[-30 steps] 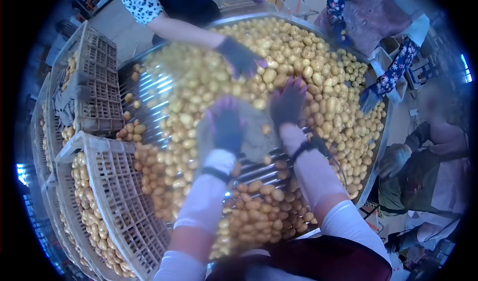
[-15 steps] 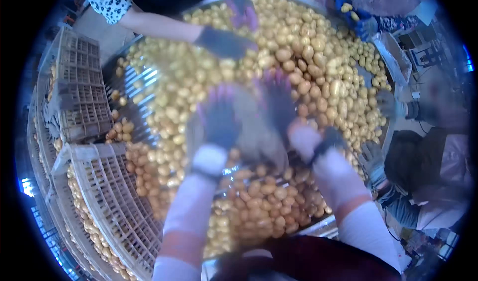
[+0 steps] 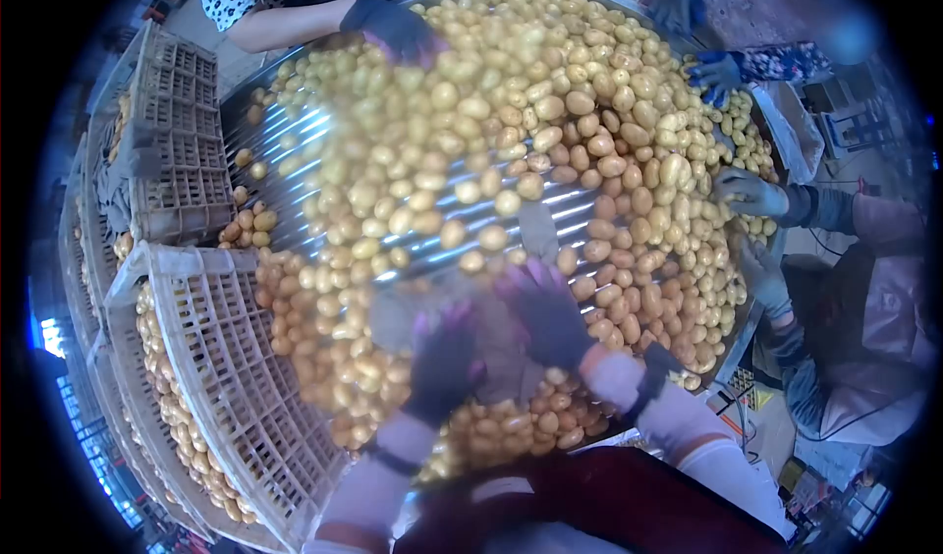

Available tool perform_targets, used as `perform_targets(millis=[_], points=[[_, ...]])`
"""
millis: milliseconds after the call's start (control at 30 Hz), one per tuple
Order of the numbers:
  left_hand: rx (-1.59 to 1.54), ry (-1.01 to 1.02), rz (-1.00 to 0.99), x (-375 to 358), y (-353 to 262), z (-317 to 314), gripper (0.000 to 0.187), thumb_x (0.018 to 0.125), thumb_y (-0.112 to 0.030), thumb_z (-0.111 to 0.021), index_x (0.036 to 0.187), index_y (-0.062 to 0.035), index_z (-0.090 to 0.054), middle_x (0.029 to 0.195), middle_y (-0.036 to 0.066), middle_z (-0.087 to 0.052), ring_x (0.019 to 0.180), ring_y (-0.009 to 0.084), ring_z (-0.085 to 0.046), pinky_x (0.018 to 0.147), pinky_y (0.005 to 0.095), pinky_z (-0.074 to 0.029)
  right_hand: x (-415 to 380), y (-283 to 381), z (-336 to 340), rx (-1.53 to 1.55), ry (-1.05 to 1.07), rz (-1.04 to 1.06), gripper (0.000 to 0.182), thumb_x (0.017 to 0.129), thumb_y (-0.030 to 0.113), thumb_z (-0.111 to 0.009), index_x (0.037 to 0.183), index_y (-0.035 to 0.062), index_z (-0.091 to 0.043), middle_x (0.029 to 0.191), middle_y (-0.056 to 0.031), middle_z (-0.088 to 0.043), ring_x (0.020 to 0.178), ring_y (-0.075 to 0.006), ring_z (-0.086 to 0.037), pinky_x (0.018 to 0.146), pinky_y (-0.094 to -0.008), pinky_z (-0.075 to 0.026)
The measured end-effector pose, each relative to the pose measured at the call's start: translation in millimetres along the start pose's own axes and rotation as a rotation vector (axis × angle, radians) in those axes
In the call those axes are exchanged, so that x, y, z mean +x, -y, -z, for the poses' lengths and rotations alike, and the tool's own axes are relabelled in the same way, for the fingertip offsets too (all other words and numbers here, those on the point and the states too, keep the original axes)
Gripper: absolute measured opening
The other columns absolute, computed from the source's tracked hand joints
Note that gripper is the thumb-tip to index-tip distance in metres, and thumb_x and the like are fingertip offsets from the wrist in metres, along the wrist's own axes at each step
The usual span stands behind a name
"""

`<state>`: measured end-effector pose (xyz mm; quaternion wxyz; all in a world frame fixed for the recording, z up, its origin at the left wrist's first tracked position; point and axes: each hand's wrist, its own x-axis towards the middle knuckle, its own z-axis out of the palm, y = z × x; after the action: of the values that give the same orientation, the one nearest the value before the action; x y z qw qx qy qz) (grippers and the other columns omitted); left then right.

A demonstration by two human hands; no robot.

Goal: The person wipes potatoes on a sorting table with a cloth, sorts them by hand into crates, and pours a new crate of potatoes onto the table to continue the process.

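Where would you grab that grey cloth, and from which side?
Probably best by its left edge, pinched from above and the left: the grey cloth looks limp and flat, and that part sticks out beyond the left hand, uncovered.

— How are the potatoes (image 3: 674,170) laid out?
— They are heaped loosely over the slatted metal surface (image 3: 580,205), thickly on the far and right sides, thinly in the middle, where slats are exposed. Rounded to oval forms are seen, pale yellow to reddish brown, with a shine.
— And the cloth (image 3: 506,343)?
— Grey and rumpled, it is spread low at the near side, bordered by potatoes; its outline is blurred, and a strip farther up is perhaps joined to it.
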<state>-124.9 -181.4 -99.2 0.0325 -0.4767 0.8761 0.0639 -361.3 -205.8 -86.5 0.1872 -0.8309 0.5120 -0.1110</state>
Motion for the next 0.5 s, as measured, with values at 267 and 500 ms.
perform_targets(millis=[267,500], points=[[-0.132,-0.436,0.218,128,32,28,0.069,0.087,-0.036,-0.067,0.147,-0.0089,-0.047,0.157,0.017,-0.038,0.142,0.0431,-0.036,0.116,0.0583,-0.029,83,-47,17,-0.224,-0.431,-0.317,0.045,0.095,0.029,-0.058,0.138,0.0164,-0.057,0.149,-0.0124,-0.047,0.139,-0.0423,-0.039,0.115,-0.0576,-0.029],[-0.465,-0.452,0.383,25,64,78,0.042,0.083,-0.026,-0.072,0.119,-0.0062,-0.065,0.106,0.02,-0.068,0.101,0.0406,-0.062,0.091,0.0497,-0.049,-20,-39,32,-0.178,-0.182,-0.165,0.026,0.095,0.028,-0.058,0.114,0.0107,-0.061,0.112,-0.012,-0.063,0.11,-0.0364,-0.056,0.1,-0.0552,-0.037]])
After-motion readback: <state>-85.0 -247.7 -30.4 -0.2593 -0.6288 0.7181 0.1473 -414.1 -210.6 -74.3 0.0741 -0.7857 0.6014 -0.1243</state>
